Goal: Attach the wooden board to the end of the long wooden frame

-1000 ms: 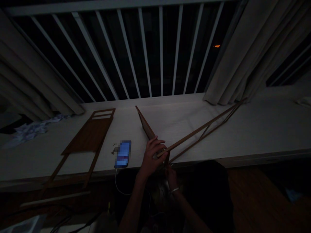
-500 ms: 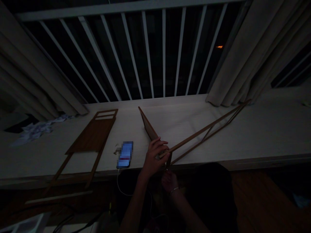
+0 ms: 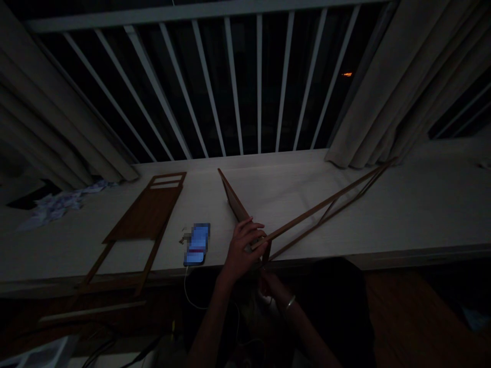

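My left hand (image 3: 244, 249) grips a wooden frame (image 3: 303, 219) at the corner where its long rails meet a wooden panel (image 3: 233, 198). The rails stretch away to the right across the pale ledge, and the panel slants up to the left. Just beneath that corner is my right hand (image 3: 271, 284), its fingers closed and dark; whatever they hold is too dim to make out. A bracelet (image 3: 290, 302) circles my right wrist.
A second wooden frame with a panel (image 3: 148, 209) lies at the left, its legs past the ledge's (image 3: 422, 220) front edge. A lit phone (image 3: 198, 245) with a cable (image 3: 191, 296) rests beside small metal bits. Crumpled papers (image 3: 57, 204) lie far left. White railings (image 3: 259, 87) and curtains (image 3: 368, 102) stand behind.
My right hand has turned at the wrist and shifted slightly right under the corner. The left hand and both wooden pieces stay where they were.
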{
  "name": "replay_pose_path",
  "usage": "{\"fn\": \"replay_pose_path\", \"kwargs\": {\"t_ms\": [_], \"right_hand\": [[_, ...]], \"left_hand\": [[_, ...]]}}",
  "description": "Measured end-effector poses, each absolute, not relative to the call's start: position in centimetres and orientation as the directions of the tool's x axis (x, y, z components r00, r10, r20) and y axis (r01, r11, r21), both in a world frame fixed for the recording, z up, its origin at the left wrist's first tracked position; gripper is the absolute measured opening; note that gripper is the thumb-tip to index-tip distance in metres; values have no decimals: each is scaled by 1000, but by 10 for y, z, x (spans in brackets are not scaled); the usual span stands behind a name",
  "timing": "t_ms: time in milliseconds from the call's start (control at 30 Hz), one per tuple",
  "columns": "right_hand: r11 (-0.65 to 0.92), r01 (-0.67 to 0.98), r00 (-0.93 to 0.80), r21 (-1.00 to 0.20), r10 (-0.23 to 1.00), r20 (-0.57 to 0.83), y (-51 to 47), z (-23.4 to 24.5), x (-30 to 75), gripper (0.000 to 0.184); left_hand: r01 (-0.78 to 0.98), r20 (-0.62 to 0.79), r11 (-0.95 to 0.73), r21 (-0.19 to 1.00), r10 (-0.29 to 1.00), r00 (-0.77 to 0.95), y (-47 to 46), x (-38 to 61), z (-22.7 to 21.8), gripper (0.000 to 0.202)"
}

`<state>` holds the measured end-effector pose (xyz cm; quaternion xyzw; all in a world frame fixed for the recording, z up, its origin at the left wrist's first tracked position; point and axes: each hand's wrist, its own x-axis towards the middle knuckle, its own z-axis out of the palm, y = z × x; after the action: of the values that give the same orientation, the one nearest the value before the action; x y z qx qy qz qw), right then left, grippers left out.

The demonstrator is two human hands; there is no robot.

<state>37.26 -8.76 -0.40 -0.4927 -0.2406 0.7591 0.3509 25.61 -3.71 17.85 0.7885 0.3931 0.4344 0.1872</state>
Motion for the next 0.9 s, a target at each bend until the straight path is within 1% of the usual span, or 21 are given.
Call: {"fn": "replay_pose_path", "kwargs": {"t_ms": [33,67,100,133,200,233,267,333,400,467,600,667,767,900], "right_hand": [[-583,-163,-225,-796,807,-546,-89,-3,373,45],[-521,-13,-177,-853,841,-511,-90,-2,375,48],[-453,143,-118,-880,875,-469,-91,-2,377,50],[-380,289,-57,-878,909,-412,-91,-1,380,49],[-262,519,67,-814,961,-267,-92,-2,388,43],[-222,585,112,-780,975,-193,-92,-3,391,38],[-189,616,140,-765,982,-129,-91,-4,395,33],[-132,574,144,-808,988,-59,-89,-7,400,23],[-88,466,113,-880,993,-40,-85,-9,403,15],[-53,388,73,-920,997,-26,-83,-10,405,12],[32,394,33,-918,998,49,-84,-15,403,8],[57,407,35,-912,996,78,-86,-19,400,11],[70,389,79,-918,991,109,-91,-27,393,17],[36,302,233,-953,966,110,-95,-35,380,17]], "left_hand": [[459,539,-621,635,782,313,-37,256,178,14],[462,539,-621,633,782,314,-37,256,179,14],[465,538,-621,631,782,315,-37,256,179,13],[469,536,-620,629,783,317,-37,256,179,13],[474,535,-619,626,783,317,-37,257,179,13],[475,537,-621,624,782,317,-37,257,179,12],[474,540,-623,622,780,316,-37,257,179,12],[471,543,-626,621,778,316,-37,257,179,11],[467,544,-625,625,779,313,-36,257,179,11],[466,544,-619,632,783,303,-36,257,179,12],[465,536,-613,639,788,302,-35,256,180,11],[459,536,-615,642,787,305,-35,255,179,12],[455,538,-617,643,786,304,-35,255,179,12],[457,539,-616,641,786,303,-34,255,178,11]]}}
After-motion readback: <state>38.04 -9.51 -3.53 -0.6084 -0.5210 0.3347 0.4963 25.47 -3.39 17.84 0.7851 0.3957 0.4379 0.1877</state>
